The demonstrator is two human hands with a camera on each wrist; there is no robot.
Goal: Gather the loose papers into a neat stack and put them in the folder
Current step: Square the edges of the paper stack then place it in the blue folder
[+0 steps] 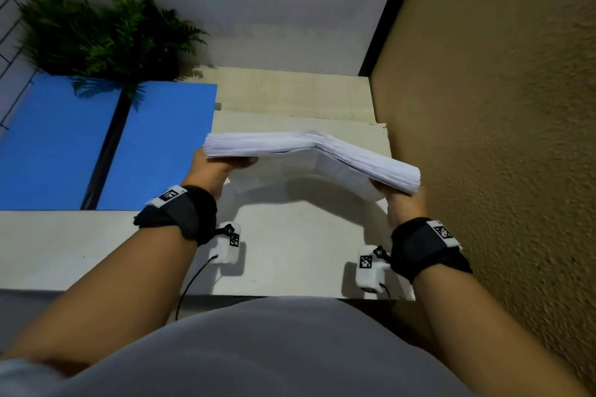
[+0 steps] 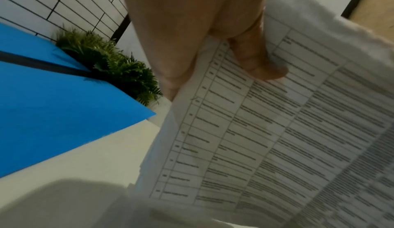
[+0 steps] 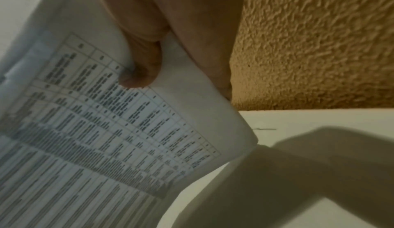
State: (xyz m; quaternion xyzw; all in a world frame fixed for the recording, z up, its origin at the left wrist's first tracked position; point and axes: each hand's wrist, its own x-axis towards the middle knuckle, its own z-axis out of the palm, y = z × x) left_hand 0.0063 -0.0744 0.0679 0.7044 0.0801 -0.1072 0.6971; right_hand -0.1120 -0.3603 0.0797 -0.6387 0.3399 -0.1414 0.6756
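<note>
A thick stack of papers (image 1: 309, 155) is held above the tabletop (image 1: 290, 251) by both hands.

The stack is gripped at its left end by the left hand (image 1: 214, 171) and at its right end by the right hand (image 1: 403, 203), thumbs curled under the printed sheets, and is bent upward in the middle. The open blue folder (image 1: 154, 145) lies to the left, near a green plant (image 1: 106, 39).

one stack of papers (image 1: 309, 155) is counted, held by two hands, left hand (image 1: 219, 171) and right hand (image 1: 403, 203). one blue folder (image 1: 106, 145) and one plant (image 1: 106, 39) are counted at the table's (image 1: 290, 251) far left corner.
</note>
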